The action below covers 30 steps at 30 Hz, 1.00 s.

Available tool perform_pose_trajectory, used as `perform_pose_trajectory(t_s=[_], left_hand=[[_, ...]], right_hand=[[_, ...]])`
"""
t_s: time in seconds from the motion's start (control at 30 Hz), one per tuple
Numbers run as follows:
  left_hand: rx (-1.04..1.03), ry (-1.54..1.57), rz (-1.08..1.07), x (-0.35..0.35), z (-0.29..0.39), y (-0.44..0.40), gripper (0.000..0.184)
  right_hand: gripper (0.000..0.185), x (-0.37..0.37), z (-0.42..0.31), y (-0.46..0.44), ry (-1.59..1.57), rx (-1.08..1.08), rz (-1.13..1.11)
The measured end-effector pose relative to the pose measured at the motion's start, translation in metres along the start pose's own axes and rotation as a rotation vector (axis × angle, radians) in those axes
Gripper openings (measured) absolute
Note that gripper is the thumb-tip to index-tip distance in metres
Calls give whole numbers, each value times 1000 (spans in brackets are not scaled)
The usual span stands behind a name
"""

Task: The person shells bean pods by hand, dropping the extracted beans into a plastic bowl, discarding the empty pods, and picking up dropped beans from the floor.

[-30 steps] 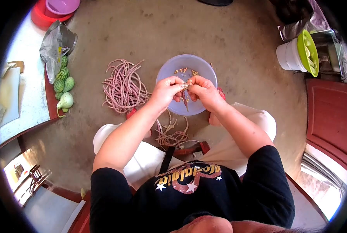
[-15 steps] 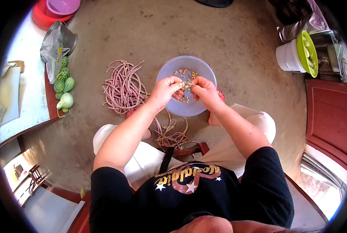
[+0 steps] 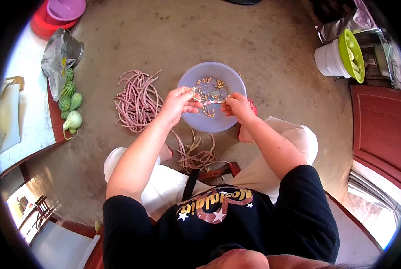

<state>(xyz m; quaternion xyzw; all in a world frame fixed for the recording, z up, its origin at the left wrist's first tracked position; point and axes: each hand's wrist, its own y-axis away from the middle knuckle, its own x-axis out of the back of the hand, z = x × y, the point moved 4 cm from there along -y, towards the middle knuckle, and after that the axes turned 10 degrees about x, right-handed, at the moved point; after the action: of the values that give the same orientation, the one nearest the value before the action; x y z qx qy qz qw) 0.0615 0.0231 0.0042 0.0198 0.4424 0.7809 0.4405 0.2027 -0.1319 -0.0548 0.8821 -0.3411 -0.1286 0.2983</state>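
Over a pale purple basin point(image 3: 192, 74) on the floor, my left hand point(image 3: 180, 101) and my right hand point(image 3: 236, 106) stretch a bean pod point(image 3: 214, 101) between them. Both hands are closed, each pinching one end of the pod. Loose beans point(image 3: 220, 84) lie scattered on the bottom of the basin. Left of the basin rests a heap of long purplish bean pods point(image 3: 137, 101). Between my legs lies a smaller tangle of limp pods point(image 3: 199, 158).
At the left, a table point(image 3: 30, 116) stands beside several small striped melons point(image 3: 68, 89) and a pale gourd point(image 3: 73, 119). A metal pot point(image 3: 75, 47) is near them. On the right are a white bucket point(image 3: 330, 60), a green basin point(image 3: 344, 42) and a red cabinet door point(image 3: 380, 130).
My hands have moved apart a little, my left hand shifting left, and the pod between them is now drawn out straighter. The whole view has shifted slightly.
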Motion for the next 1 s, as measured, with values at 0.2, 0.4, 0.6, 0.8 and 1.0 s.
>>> perform_pose_trajectory(t_s=[0.2,0.4,0.6,0.8,1.0], left_hand=[[-5,-214,9,-2,-7,0,21],[-88,-730,30,-10,-21,-2,23],[-319,-978,223,-18,-13,7,15],[-710,-1065,226,-38,2,27,9],[-161,-209,-8,-23,-8,14,9]], right_hand=[[4,-19,-23,18,-278,-18,-101],[4,-31,-38,27,-397,32,-234],[7,-40,-51,41,-261,71,-292],[8,-38,-30,32,-203,8,-393],[7,-50,-51,51,-411,54,-409]])
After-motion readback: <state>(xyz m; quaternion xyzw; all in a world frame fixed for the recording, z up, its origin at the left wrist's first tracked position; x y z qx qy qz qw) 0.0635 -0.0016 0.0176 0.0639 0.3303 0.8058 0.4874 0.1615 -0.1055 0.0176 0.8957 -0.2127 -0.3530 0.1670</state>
